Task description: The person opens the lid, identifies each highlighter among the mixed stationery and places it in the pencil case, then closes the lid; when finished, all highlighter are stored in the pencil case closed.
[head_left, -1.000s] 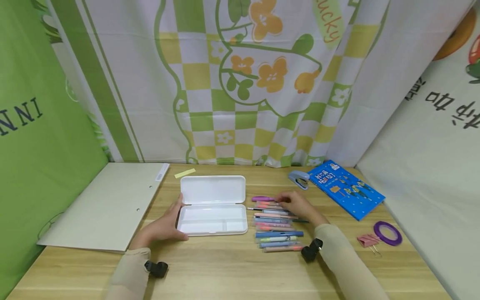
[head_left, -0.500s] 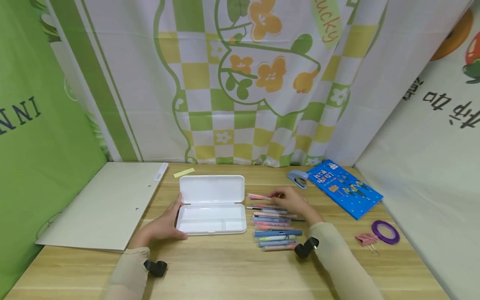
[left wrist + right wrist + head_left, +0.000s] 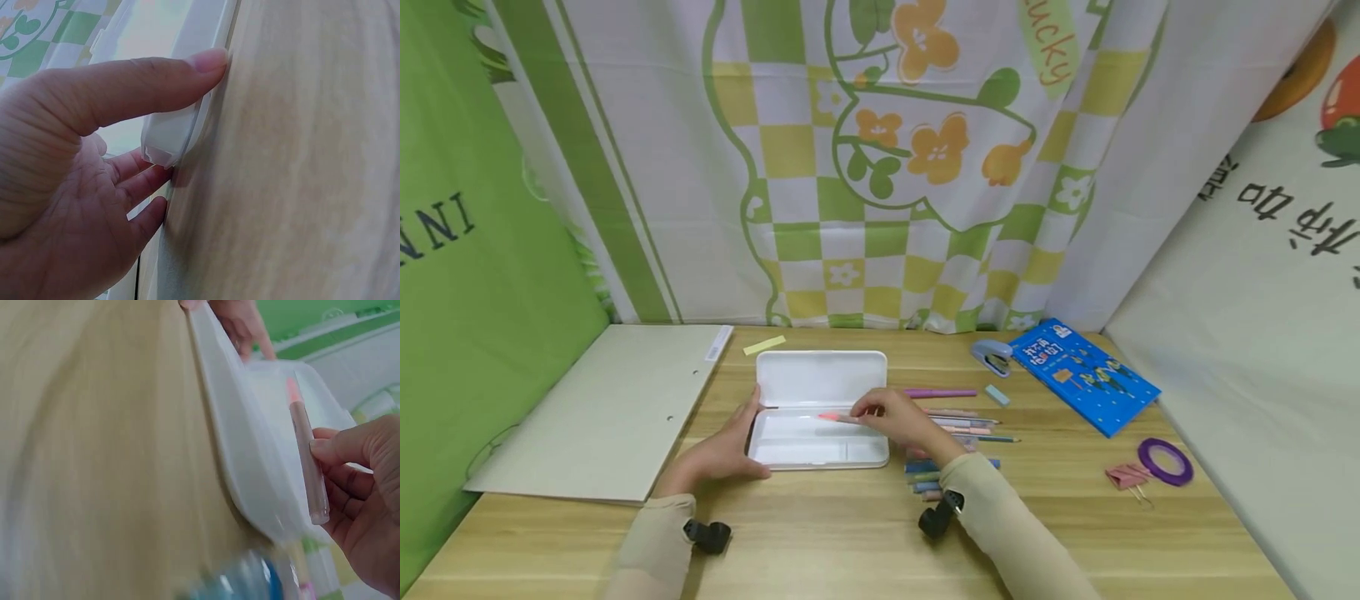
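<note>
An open white pencil case (image 3: 820, 462) lies on the table in the head view, its lid (image 3: 820, 377) folded back. My left hand (image 3: 722, 446) holds its left end, thumb along the front edge and fingers around the side; the left wrist view shows this thumb (image 3: 156, 84) close up. Between thumb and fingers, my right hand (image 3: 895, 415) pinches a slim pen (image 3: 306, 456) with a salmon-pink end and a translucent pinkish barrel. That pen is over the case's tray, pink end pointing left. Right of the case lies a row of pens and pencils (image 3: 992, 438), partly hidden by my right forearm.
A purple pen (image 3: 942, 393) and a small light-blue eraser (image 3: 997, 395) lie behind the row. Farther right are a stapler (image 3: 992, 357), a blue book (image 3: 1086, 375), a pink binder clip (image 3: 1127, 476) and a purple tape roll (image 3: 1186, 473). At left lies a large pale board (image 3: 602, 412).
My right hand has picked a pink pen from the row and carried it left over the case. The eraser has come into view. My left hand stays at the case.
</note>
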A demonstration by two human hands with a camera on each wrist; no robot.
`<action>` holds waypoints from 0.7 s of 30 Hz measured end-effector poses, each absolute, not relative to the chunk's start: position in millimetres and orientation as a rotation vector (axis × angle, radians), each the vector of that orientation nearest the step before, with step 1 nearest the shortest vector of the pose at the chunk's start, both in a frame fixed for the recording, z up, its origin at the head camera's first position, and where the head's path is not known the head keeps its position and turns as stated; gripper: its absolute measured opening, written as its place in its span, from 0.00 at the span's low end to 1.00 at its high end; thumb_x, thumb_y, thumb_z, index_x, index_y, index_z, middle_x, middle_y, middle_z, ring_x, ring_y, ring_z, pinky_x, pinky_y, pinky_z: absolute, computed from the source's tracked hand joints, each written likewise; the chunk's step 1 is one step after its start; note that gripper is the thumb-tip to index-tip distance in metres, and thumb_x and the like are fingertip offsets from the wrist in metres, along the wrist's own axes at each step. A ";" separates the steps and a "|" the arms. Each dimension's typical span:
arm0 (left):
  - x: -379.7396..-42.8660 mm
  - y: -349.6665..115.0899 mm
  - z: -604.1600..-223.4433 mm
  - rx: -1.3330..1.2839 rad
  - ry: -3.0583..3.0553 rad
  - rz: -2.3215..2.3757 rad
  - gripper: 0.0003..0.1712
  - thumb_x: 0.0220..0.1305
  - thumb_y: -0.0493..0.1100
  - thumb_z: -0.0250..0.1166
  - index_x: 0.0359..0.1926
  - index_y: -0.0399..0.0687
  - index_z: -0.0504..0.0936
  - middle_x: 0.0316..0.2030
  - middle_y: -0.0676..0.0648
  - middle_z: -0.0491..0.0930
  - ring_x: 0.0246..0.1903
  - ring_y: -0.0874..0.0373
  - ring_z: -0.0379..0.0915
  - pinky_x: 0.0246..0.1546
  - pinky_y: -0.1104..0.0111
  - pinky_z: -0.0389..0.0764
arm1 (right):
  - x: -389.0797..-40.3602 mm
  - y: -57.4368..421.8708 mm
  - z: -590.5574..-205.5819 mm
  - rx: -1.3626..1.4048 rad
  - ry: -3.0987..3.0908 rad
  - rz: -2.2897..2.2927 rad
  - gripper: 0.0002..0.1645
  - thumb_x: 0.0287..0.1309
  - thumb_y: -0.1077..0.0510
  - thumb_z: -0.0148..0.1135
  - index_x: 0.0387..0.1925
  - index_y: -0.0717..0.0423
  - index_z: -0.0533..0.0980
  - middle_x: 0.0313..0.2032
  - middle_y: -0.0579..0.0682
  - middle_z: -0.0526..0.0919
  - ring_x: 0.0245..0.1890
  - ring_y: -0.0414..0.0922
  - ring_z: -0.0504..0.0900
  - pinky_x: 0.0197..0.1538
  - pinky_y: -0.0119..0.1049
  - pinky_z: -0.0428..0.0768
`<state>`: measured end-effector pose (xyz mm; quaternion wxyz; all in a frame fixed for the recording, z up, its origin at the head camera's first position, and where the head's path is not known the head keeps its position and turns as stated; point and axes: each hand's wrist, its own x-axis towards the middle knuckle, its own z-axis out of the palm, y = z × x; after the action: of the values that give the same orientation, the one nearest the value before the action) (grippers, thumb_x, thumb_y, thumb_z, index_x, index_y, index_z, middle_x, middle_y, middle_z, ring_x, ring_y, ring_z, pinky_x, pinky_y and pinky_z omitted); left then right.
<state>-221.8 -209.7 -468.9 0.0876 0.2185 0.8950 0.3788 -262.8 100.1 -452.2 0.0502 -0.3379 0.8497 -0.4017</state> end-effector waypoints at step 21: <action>-221.6 -211.0 -468.4 0.652 2.647 1.143 0.76 0.39 0.43 0.78 0.70 0.30 0.26 0.64 0.26 0.51 0.67 0.32 0.39 0.65 0.43 0.43 | -258.1 58.8 -469.8 -1.015 2.637 -1.135 0.08 0.56 0.70 0.60 0.30 0.60 0.84 0.33 0.51 0.85 0.36 0.41 0.80 0.41 0.27 0.76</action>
<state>-221.6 -211.0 -468.4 0.0928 0.2195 0.8915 0.3851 -258.1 58.8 -469.8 0.0481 -0.3329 0.8650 -0.3724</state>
